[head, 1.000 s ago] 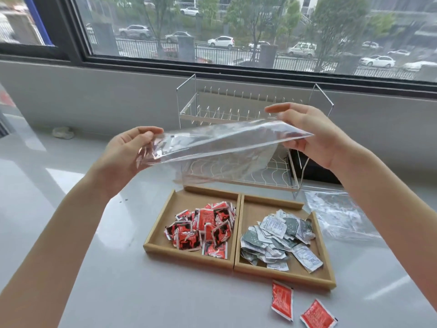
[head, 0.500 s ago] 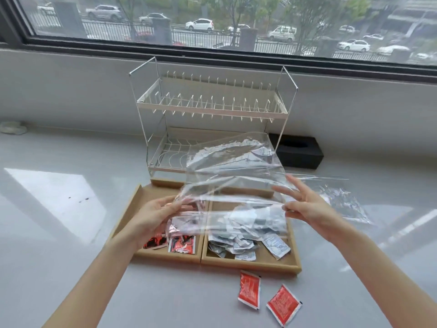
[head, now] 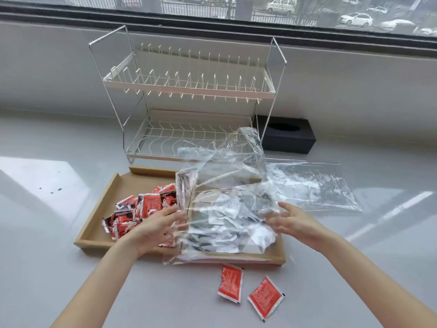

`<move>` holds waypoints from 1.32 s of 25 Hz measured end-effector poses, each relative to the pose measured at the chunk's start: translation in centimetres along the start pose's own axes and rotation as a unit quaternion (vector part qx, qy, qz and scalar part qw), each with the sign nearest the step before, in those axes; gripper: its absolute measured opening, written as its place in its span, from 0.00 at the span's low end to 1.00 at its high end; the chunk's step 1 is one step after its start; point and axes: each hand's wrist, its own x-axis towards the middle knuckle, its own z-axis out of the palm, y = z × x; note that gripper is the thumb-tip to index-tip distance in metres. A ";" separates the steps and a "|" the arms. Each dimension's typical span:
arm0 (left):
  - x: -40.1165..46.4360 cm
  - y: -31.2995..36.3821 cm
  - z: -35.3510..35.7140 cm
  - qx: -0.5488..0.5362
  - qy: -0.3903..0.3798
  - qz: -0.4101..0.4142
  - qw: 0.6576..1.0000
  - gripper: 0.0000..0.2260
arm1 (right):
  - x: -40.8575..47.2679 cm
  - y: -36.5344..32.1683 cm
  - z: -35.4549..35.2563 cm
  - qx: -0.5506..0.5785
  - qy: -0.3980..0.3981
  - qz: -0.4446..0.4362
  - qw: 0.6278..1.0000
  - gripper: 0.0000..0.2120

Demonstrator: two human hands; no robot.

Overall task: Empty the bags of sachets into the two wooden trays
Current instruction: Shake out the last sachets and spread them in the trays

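Grey desk [head: 59, 268] under a wide window; wire dish rack [head: 189, 91] at the back, black box [head: 287, 138] to its right.

Empty clear bag [head: 220, 185]: crumpled, draped over the right wooden tray [head: 272, 258], its left edge reaching across the divider toward the left wooden tray [head: 94, 242]. Long axis runs roughly near-to-far, the far end raised toward the rack, the near end trailing over the tray's front rim. No sachets appear to be inside it; glare makes this uncertain.

Contents: red sachets [head: 146, 207] heaped in the left tray, grey-white sachets [head: 224, 221] heaped in the right tray, seen through the film. Second clear bag [head: 314, 188] lies flat on the desk right of the trays, looks empty. Two stray red sachets [head: 230, 282] lie on the desk just in front of the right tray.

Left hand [head: 156, 230]: at the bag's left edge, fingers half curled against the film; whether it pinches the film I cannot tell through the blur. Right hand [head: 290, 221]: at the bag's right side, palm inward, fingers spread and loose, not visibly pinching anything.

Judgement: bag sits between both hands, the left hand closer to contact. Emptying looks done; clearing the bag aside to the right and collecting the two strays remain.
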 end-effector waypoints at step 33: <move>-1.6 5.6 2.1 -0.020 0.219 0.259 0.941 0.05 | 1.8 -3.2 -2.8 0.111 0.082 -0.210 0.968 0.08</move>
